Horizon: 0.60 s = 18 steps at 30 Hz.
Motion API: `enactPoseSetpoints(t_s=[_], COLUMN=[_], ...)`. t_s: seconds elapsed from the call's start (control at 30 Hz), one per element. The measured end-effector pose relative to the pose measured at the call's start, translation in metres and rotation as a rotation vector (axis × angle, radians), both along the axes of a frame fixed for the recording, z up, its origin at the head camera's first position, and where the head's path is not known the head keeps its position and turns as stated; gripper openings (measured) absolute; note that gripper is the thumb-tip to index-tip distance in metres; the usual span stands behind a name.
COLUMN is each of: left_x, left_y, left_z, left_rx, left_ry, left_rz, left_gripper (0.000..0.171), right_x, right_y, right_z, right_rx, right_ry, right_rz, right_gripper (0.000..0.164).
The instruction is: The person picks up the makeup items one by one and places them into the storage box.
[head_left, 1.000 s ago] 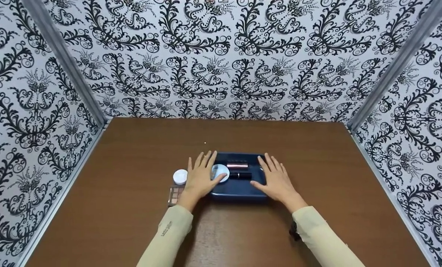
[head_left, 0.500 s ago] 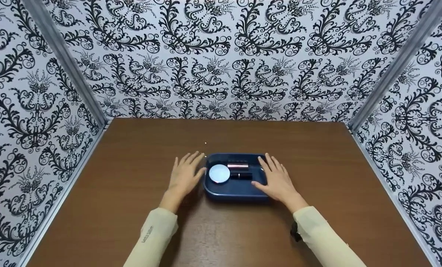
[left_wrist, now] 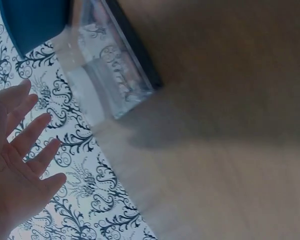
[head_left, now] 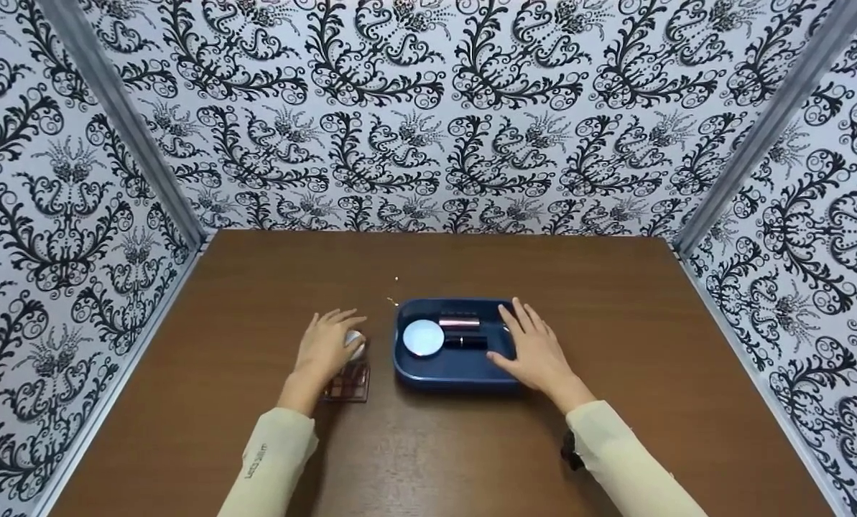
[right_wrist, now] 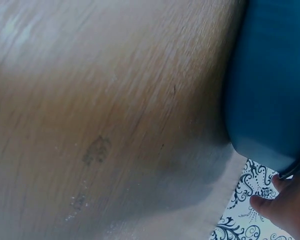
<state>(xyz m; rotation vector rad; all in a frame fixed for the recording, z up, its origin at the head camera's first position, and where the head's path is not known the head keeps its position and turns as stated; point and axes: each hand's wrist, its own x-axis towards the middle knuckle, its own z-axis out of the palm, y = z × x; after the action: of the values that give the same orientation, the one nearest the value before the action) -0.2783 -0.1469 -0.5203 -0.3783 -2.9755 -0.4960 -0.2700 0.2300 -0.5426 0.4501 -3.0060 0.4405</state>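
Left hand (head_left: 325,341), fingers spread and relaxed, has hold of nothing, reaches over white round jar (head_left: 357,346); contact hard to tell, jar partly hidden. Eyeshadow palette (head_left: 349,385) on table (head_left: 414,449), just nearer the person than the jar. Blue tray (head_left: 442,368) holds pale round compact (head_left: 424,338), then pink tube (head_left: 460,322) and black tube (head_left: 469,342). Right hand (head_left: 539,352), fingers spread, gripping nothing, at tray's right end.

Left forearm (head_left: 266,459) and right forearm (head_left: 633,459), both sleeved, rise from the bottom edge of the head view. Left hand (head_left: 324,345), left of centre: fingers toward the upper right; in the left wrist view, fanned at left. Right hand (head_left: 538,350), right of centre: fingers spread, thumb (head_left: 501,358) apart.
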Motion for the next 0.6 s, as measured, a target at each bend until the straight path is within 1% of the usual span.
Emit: enactPoseSetpoints(t_s=[0.1, 0.27, 0.4, 0.6], left_x=[0.003, 0.004, 0.007, 0.01], left_y=[-0.002, -0.006, -0.009, -0.008], left_z=[-0.003, -0.009, -0.016, -0.024], left_rx=[0.014, 0.0, 0.025, 0.051], left_ry=[-0.011, -0.025, -0.061, -0.101], left_rz=[0.006, 0.009, 0.02, 0.052], left_gripper=[0.04, 0.046, 0.049, 0.049], right_x=[0.001, 0.0, 0.002, 0.003], right_y=[0.0, -0.001, -0.001, 0.0], right_z=[0.0, 0.002, 0.002, 0.002], right_rx=[0.001, -0.006, -0.002, -0.004], right_ry=[0.002, -0.003, -0.011, -0.013], right_rz=[0.002, 0.003, 0.011, 0.015], right_gripper=[0.088, 0.088, 0.089, 0.093])
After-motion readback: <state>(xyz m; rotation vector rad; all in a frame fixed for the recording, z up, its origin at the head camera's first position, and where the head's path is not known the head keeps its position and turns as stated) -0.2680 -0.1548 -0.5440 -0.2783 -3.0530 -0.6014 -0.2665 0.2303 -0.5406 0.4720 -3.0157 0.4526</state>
